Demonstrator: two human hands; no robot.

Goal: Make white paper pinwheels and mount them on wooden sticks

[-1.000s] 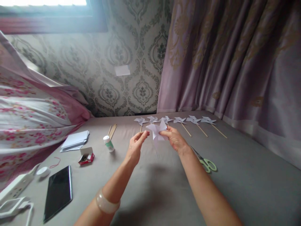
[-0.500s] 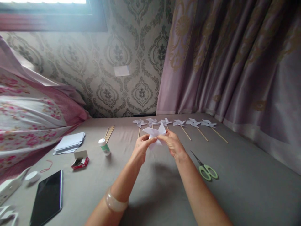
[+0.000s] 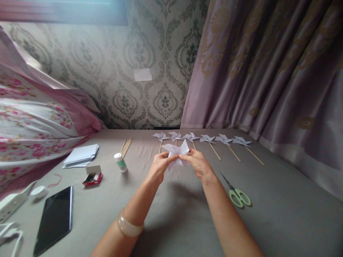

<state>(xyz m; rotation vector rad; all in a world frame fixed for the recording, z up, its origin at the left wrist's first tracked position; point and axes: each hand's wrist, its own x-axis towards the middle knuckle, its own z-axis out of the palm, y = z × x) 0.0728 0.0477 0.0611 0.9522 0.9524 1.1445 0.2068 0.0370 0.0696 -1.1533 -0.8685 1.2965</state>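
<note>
A white paper pinwheel (image 3: 179,151) is held above the grey cloth, its folded blades pointing up and down. My left hand (image 3: 160,164) pinches it from the left, with the thumb near its middle. From the other side, my right hand (image 3: 198,162) grips it, and its thumb meets the left one at the centre. The other fingers are mostly hidden behind the paper. Beyond my hands lies a row of several finished pinwheels (image 3: 207,139) on wooden sticks. Scissors with green handles (image 3: 239,198) rest to the right of my right forearm.
On the left stand a white-and-green glue bottle (image 3: 120,163) and an open red box (image 3: 92,177) of small dark pieces. Near them are wooden sticks (image 3: 127,146), stacked paper (image 3: 81,156), a phone (image 3: 55,219), a red string (image 3: 55,181) and a power strip (image 3: 12,207).
The view has tilted down and shifted slightly left, so the table things sit a little differently in frame. My hands keep their pinch on the pinwheel, thumbs still together at its centre.
</note>
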